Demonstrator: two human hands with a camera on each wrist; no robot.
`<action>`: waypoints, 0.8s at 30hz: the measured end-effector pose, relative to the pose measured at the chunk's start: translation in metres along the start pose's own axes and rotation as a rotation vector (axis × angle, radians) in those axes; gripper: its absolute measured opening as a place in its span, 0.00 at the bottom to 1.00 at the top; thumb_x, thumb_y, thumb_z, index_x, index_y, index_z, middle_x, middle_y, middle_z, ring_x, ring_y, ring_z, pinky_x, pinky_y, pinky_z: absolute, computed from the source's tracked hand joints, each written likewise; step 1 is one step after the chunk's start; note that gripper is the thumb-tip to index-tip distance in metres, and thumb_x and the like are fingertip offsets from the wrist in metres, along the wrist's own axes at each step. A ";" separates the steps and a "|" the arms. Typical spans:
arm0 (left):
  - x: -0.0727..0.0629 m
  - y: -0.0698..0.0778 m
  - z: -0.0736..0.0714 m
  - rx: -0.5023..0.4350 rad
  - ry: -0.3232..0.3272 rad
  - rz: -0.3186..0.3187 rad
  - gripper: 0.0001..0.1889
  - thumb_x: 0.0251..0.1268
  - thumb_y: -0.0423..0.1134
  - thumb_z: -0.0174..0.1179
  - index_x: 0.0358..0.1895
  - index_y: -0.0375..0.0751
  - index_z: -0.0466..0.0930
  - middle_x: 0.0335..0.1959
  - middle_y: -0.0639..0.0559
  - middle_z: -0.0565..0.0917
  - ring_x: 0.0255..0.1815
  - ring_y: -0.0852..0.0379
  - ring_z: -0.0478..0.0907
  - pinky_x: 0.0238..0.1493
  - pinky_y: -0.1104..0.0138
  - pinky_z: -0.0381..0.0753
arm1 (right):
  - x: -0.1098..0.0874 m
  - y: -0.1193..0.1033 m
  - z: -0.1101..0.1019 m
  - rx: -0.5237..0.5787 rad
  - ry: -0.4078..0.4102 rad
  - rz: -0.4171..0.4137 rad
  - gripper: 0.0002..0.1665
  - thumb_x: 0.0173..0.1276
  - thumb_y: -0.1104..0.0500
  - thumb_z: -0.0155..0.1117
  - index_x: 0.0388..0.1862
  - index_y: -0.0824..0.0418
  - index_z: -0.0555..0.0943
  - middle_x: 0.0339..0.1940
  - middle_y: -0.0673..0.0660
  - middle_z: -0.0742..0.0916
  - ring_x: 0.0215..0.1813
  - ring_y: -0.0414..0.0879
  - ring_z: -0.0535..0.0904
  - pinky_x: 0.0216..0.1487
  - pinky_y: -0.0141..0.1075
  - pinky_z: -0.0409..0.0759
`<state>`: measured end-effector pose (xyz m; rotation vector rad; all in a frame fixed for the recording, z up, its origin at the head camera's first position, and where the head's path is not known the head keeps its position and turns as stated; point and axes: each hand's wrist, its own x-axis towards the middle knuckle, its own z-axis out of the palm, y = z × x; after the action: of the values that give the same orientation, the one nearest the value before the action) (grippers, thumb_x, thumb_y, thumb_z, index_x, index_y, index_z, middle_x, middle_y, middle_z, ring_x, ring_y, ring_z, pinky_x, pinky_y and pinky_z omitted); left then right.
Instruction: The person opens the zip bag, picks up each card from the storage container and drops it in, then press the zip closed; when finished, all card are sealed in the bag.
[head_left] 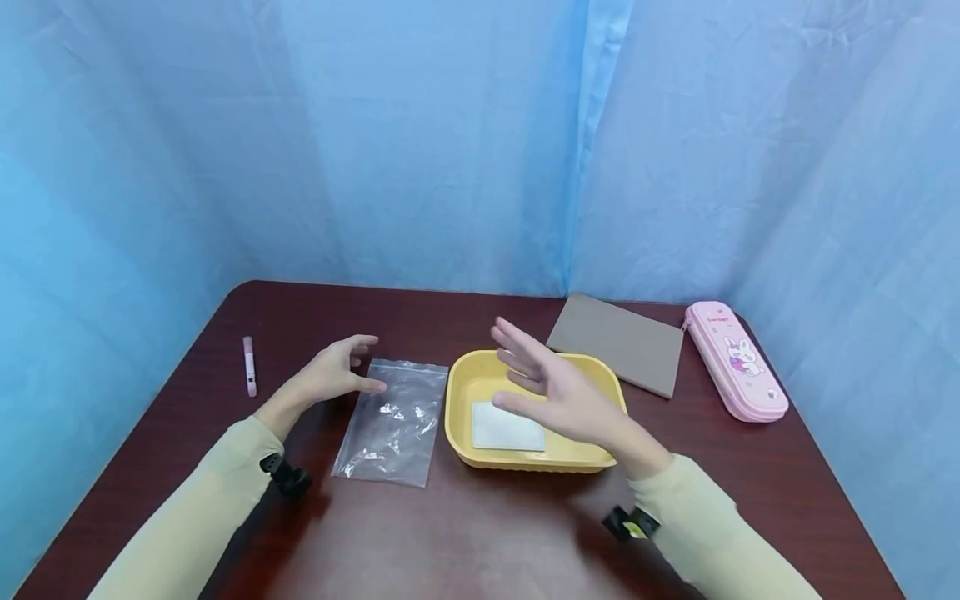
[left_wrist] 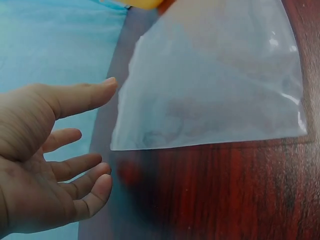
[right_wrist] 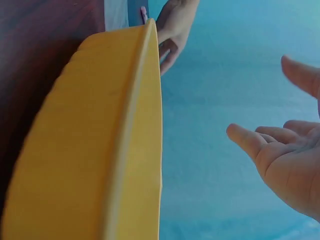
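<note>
A clear zip bag [head_left: 397, 425] lies flat on the dark table, left of a yellow basket [head_left: 457, 429]. My left hand [head_left: 333, 372] hovers by the bag's upper left edge with fingers parted and holding nothing; in the left wrist view, the hand [left_wrist: 55, 155] is apart from the bag [left_wrist: 210, 95]. Over the basket hangs my right hand [head_left: 558, 392], its fingers extended and nothing in them. A white flat rectangular item [head_left: 506, 427] lies inside the basket, partly below that hand. The right wrist view shows the right hand [right_wrist: 285, 155] raised beyond the basket's rim [right_wrist: 132, 115].
A pink-and-white pen [head_left: 250, 367] lies on the left of the table. Behind the basket is a grey-brown flat notebook-like item [head_left: 622, 342]. A pink pencil case [head_left: 735, 362] with a rabbit picture rests near the right edge. Blue curtains [head_left: 420, 150] surround the table.
</note>
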<state>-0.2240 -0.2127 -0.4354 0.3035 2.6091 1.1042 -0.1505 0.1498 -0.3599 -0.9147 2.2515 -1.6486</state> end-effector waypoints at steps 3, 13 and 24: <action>0.005 -0.004 0.002 0.059 0.006 0.004 0.44 0.57 0.39 0.76 0.75 0.31 0.63 0.69 0.28 0.69 0.66 0.31 0.70 0.64 0.43 0.71 | 0.030 0.001 0.008 0.029 -0.022 0.044 0.51 0.69 0.62 0.71 0.84 0.49 0.53 0.78 0.55 0.68 0.73 0.54 0.70 0.67 0.49 0.72; 0.013 -0.011 0.007 0.121 0.030 -0.025 0.42 0.54 0.36 0.78 0.72 0.30 0.67 0.55 0.36 0.80 0.53 0.42 0.77 0.55 0.49 0.75 | 0.089 0.010 0.037 -0.089 -0.054 0.195 0.52 0.68 0.60 0.73 0.84 0.53 0.53 0.74 0.59 0.73 0.65 0.54 0.79 0.56 0.41 0.82; 0.009 -0.008 0.013 -0.003 -0.012 -0.052 0.21 0.55 0.27 0.73 0.52 0.28 0.80 0.36 0.45 0.81 0.32 0.56 0.76 0.32 0.65 0.77 | 0.110 0.025 0.063 -0.116 -0.088 0.287 0.50 0.68 0.60 0.72 0.82 0.59 0.56 0.73 0.62 0.73 0.69 0.58 0.75 0.61 0.43 0.78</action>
<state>-0.2284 -0.2066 -0.4514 0.2391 2.5896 1.0854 -0.2141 0.0405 -0.3842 -0.6360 2.3105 -1.3415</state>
